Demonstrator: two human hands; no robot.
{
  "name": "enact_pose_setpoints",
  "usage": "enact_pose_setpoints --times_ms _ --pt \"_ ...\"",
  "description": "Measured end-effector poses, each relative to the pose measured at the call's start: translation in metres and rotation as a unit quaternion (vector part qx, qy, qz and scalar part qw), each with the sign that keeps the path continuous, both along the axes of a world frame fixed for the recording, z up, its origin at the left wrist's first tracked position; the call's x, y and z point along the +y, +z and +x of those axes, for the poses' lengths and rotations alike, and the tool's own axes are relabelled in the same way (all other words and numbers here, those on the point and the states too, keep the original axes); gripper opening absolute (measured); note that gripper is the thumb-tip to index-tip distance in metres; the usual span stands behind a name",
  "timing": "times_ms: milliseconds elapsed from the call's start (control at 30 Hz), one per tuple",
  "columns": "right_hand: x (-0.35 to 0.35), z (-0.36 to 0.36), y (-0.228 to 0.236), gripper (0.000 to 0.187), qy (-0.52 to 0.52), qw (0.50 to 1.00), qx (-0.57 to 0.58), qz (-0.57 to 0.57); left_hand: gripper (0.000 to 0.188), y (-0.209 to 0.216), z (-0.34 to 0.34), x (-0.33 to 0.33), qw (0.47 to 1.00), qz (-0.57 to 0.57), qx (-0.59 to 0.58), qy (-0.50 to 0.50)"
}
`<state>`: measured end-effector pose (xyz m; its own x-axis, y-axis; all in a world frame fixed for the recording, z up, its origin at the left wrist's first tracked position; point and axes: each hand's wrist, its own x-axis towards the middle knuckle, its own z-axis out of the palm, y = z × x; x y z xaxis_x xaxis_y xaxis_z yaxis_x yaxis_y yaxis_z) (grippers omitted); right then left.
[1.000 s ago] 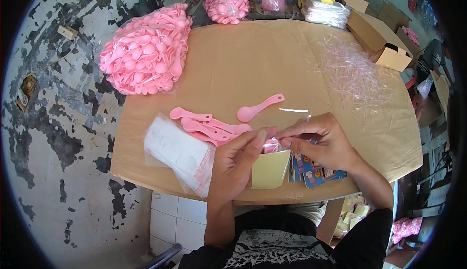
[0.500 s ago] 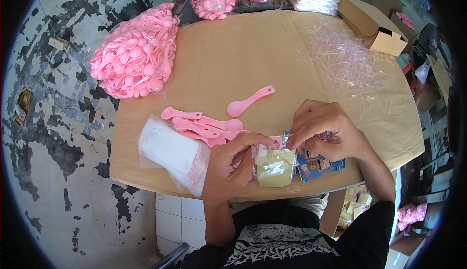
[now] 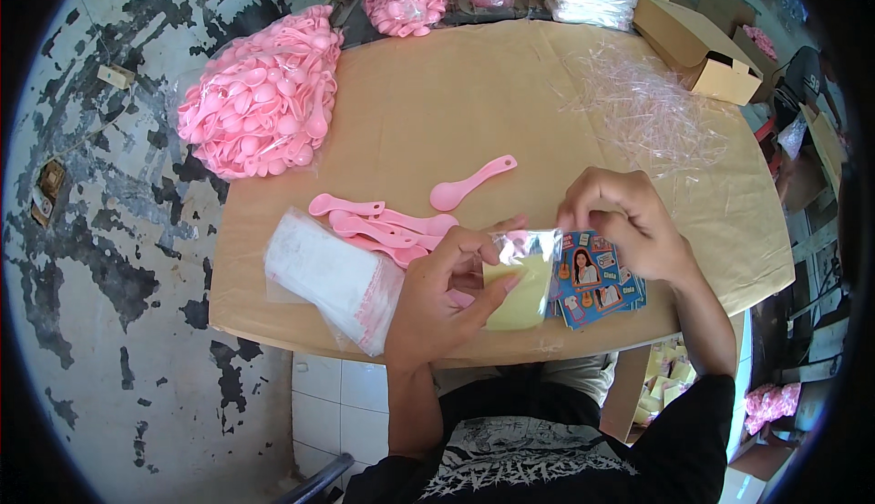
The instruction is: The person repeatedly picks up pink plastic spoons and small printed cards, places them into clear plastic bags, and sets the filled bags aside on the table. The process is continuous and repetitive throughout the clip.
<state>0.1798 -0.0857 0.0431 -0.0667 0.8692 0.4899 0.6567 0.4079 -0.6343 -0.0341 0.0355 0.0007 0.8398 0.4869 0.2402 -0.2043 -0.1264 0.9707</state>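
Note:
My left hand (image 3: 448, 296) grips a small clear plastic bag (image 3: 533, 247) by its left side, with the thumb across the front. Inside the bag is a pale yellow card (image 3: 519, 299). Bits of pink show by the left fingers, probably a spoon, mostly hidden. Just right of the bag's top corner, my right hand (image 3: 629, 221) is closed in a pinch; what it holds, if anything, cannot be made out. Below it lies a stack of blue printed cards (image 3: 592, 281). Several pink spoons (image 3: 392, 226) lie left of the bag, and a single pink spoon (image 3: 469, 185) lies farther off.
A stack of clear bags (image 3: 324, 272) lies at the near left. A big bag of pink spoons (image 3: 260, 94) stands at the far left. Thin clear strips (image 3: 652, 117) are heaped at the right, near a cardboard box (image 3: 697, 48). Below the table edge, another box holds yellow-carded packs (image 3: 670, 376).
My right hand has moved up and right from the bag's top edge, uncovering more of the blue cards. My left hand has shifted its hold, its thumb now over the bag's front.

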Motion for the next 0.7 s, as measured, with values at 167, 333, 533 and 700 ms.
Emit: enact_pose_setpoints --times_ms 167,333,533,700 --pt "-0.018 -0.035 0.006 0.020 -0.050 0.981 0.144 -0.120 0.040 0.006 0.005 -0.015 0.990 0.000 -0.139 -0.019" --pt "-0.116 0.008 0.013 0.014 -0.108 0.985 0.105 -0.084 0.028 0.016 -0.035 -0.013 0.978 0.093 -0.174 0.064" --pt "-0.292 0.027 0.023 0.043 -0.476 0.867 -0.004 -0.149 0.025 0.026 -0.123 0.026 0.846 0.256 -0.468 0.009" --pt "-0.199 0.020 0.054 0.036 -0.273 0.947 -0.079 -0.148 0.043 0.078 -0.144 -0.019 0.669 0.480 -0.530 0.203"
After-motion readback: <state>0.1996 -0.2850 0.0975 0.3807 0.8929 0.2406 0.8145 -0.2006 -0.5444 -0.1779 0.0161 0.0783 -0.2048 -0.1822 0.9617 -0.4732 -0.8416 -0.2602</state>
